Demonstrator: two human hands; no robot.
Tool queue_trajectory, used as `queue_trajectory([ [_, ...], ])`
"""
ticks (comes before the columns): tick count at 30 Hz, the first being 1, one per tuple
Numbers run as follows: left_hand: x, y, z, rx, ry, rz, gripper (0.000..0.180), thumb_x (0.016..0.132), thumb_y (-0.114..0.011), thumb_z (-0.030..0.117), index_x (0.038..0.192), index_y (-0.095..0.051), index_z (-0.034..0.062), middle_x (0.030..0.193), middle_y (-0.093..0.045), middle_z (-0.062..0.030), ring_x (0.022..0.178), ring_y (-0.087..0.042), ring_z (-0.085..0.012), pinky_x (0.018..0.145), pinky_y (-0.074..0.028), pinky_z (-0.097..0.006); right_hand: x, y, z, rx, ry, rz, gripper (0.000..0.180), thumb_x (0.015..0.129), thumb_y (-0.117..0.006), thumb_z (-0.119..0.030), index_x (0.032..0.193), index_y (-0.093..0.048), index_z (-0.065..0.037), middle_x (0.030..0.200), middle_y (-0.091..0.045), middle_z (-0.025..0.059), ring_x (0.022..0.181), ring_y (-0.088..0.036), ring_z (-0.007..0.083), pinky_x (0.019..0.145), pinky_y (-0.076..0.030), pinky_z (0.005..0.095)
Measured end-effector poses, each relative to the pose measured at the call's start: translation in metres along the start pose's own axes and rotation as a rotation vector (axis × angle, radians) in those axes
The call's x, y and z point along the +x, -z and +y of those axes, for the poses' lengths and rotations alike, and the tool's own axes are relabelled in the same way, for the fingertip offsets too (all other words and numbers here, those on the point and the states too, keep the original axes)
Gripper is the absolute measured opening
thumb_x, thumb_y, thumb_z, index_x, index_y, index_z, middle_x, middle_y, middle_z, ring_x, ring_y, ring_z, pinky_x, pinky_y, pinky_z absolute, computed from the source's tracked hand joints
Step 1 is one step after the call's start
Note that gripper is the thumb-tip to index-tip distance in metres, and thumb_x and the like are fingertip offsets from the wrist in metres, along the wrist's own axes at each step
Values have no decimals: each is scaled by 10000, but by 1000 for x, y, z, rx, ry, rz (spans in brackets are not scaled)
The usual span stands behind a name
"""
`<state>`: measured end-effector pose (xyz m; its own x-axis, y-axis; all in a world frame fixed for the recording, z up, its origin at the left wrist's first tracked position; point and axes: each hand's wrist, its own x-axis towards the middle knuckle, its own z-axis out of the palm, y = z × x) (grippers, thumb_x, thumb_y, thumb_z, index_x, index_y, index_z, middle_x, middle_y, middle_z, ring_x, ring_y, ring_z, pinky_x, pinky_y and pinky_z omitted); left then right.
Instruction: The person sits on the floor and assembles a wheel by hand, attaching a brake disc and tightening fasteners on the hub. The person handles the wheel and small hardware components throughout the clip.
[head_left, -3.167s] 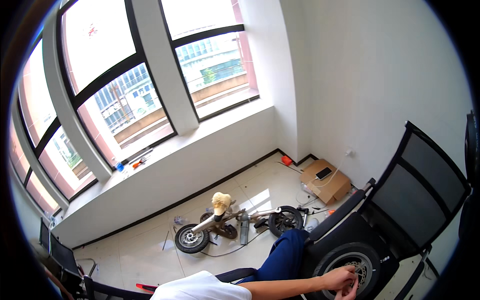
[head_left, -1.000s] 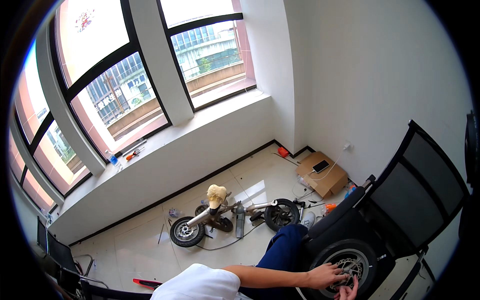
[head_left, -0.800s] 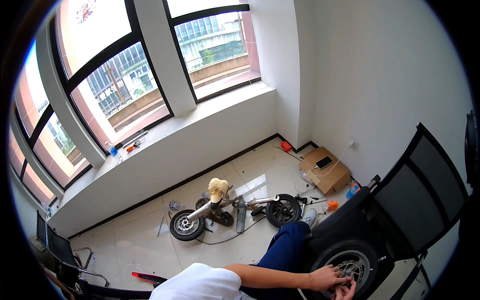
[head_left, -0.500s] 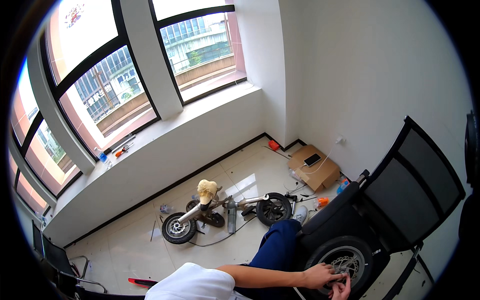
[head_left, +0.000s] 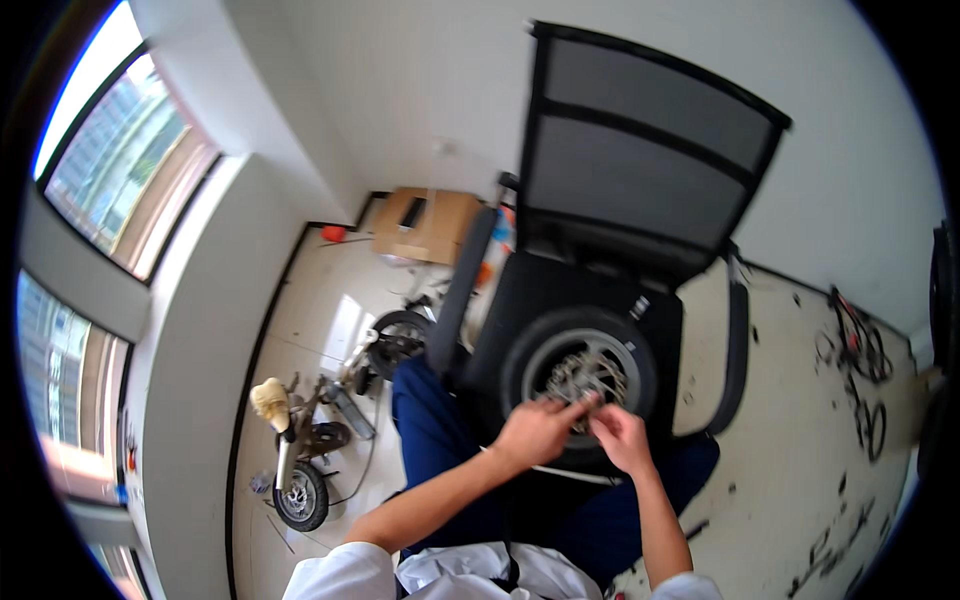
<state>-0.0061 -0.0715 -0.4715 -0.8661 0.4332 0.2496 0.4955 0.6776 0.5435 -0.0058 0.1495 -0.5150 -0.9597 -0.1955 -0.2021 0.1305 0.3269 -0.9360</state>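
I see a small black-tyred wheel (head_left: pixel 578 375) w/ silver spoked hub lying flat on the black chair seat (head_left: pixel 560 290), hub facing up.

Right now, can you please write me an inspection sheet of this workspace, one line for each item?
Surface: black seat of an office chair carries the work; pale tiled floor around it.
Job's things: small wheel with black tyre and metal hub lies flat on the seat.
Clutter: partly dismantled small bike, cardboard box, loose parts on the floor at right.
Grippers: left hand and right hand, fingers at the hub.
Cables: thin dark cable on the floor by the bike.
Surroundings: white walls, large windows at left.
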Motion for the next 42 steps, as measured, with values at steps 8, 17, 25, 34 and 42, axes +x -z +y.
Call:
queue_trajectory([
  [8, 1, 0, 4, -3, 28, -87, 655, 888, -648, 76, 1505, -471, 204, 859, -684, -90, 790, -674, -308, 747, -556, -422, -5, -6, -27, -151, 105, 18, 447, 873, -725, -103, 1292, -577, -50, 759, -717, 88, 623, -686, 197, 607, -527, 312],
  [17, -1, 0, 5, -254, 220, -150, 650, 891, -627, 42, 1496, -494, 235, 846, -716, -112, 717, -710, -275, 681, -567, -380, -13, -7, -38, -137, 75, 15, 775, 882, -701, -133, 1571, -345, -118, 810, -733, 92, 614, -677, 248, 640, -542, 355],
  [25, 1, 5, 1, -292, 198, -156, 660, 888, -641, 56, 1506, -485, 225, 846, -706, -117, 694, -695, -260, 682, -565, -370, -12, 1, -35, -139, 153, 83, 425, 924, -700, -107, 1327, -612, -4, 771, -727, 92, 629, -670, 107, 596, -520, 268],
  [34, 1, 3, -1, -181, 80, -108, 639, 894, -642, 75, 1497, -496, 228, 921, -704, -107, 756, -697, -279, 714, -570, -398, 7, -21, -30, -251, 205, 222, 296, 864, -772, -157, 1103, -654, -27, 734, -687, 86, 585, -652, 229, 562, -513, 345],
  [42, 1, 1, -6, 52, -44, -9, 630, 856, -629, 46, 1460, -533, 194, 774, -631, -88, 716, -652, -301, 670, -539, -431, 23, -28, -40, -437, 338, 374, 152, 843, -774, -146, 927, -688, -53, 787, -696, 89, 685, -693, 275, 605, -544, 384],
])
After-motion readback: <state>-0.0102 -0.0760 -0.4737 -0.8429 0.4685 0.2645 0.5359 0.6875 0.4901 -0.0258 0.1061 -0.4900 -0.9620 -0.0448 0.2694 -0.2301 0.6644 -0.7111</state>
